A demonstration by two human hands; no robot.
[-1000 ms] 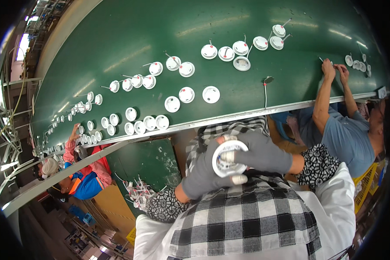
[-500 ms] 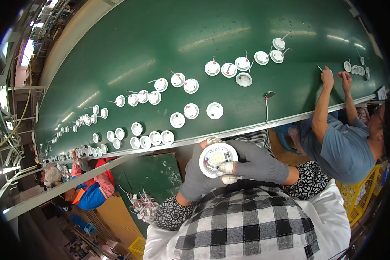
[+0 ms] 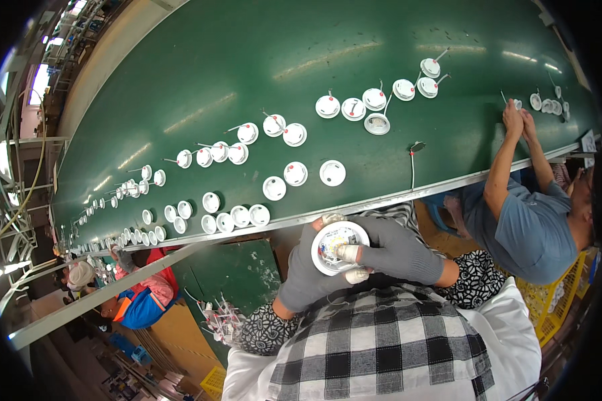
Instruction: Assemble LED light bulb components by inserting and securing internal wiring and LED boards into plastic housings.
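Observation:
Just in front of the bench edge I hold a round white lamp housing (image 3: 326, 250), its open face up and a circuit board with yellowish spots inside. My left hand (image 3: 299, 273), in a grey glove with pale fingertips, is closed around its left side, with fingertips showing at the far rim. From the right, my right hand (image 3: 394, 255), gloved the same way, grips it too. Its thumb presses on the board, and another fingertip sits at the near rim. Closest on the bench are a white round housing (image 3: 332, 172) and a small dark disc on a wire (image 3: 417, 146).
The long green bench (image 3: 354, 33) carries rows of white housings, many with wires and red dots. At right a co-worker (image 3: 518, 220) handles a small white part. Another person (image 3: 147, 294) sits at left. A lower green table (image 3: 237, 267) holds a pile of wired parts (image 3: 221, 317).
My right thumb has shifted inward over the board, and the lamp housing has moved slightly right. The co-worker's hands at right have come together around a white part.

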